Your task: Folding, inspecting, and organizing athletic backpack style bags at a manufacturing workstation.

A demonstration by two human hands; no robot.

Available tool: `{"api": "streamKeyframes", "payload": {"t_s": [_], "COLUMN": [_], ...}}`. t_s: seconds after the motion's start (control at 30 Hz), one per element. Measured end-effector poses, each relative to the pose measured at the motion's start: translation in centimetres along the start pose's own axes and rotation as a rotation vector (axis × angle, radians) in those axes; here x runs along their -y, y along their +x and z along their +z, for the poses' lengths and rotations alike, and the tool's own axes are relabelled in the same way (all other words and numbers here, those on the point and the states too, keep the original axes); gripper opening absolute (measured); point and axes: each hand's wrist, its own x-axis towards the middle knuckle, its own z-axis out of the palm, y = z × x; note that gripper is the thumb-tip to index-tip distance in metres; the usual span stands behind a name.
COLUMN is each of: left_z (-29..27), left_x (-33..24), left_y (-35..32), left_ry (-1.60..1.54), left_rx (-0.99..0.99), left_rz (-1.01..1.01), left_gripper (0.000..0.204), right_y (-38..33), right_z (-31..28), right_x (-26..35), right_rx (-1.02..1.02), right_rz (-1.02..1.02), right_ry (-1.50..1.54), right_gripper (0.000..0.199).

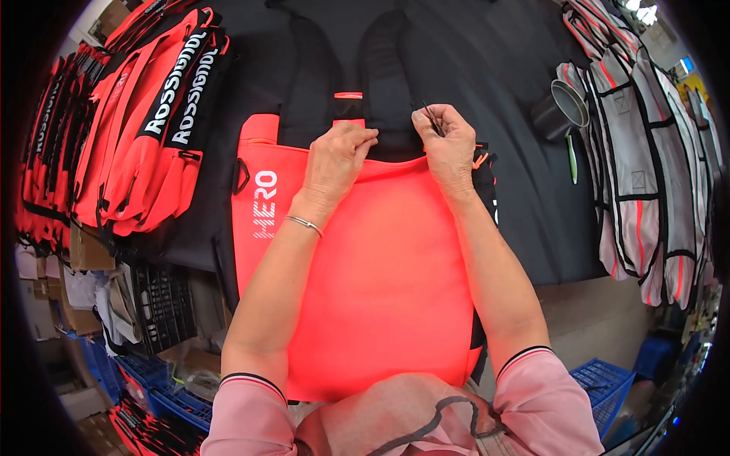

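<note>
Over a red bag (388,281), left hand (336,161) pressed together, right hand (450,146) pinching dark tool (433,118).

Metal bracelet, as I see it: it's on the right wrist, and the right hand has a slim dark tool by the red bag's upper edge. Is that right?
Not quite: the head view shows the metal bracelet on the left wrist. The right hand does hold a slim dark tool by the red bag's upper edge.

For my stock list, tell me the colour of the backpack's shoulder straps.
Black shoulder straps; best seen in the head view.
</note>
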Motion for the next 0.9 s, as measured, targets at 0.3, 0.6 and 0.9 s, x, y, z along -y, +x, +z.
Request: {"api": "streamKeyframes", "payload": {"t_s": [0.3, 0.6, 0.9], "left_z": [1.0, 1.0, 1.2], "left_x": [0.7, 0.7, 0.5], "left_y": [1.7, 0.1, -0.2], "left_ry": [0.214, 0.031, -0.062], "left_rx": [0.115, 0.110, -0.002], "left_rz": [0.221, -0.102, -0.131], "left_gripper": [0.007, 0.008, 0.003], "right_y": [0.1, -1.3, -1.6], "right_z": [0.1, 0.6, 0.0], "right_x": [-0.4, 2.3, 1.4], "right_rx": [0.055, -0.070, 0.080], "right_rz": [-0.058, -0.443, -0.571], "right_ry": [-0.129, -0.518, -0.997], "right_gripper": [0.010, 0.032, 0.027]}}
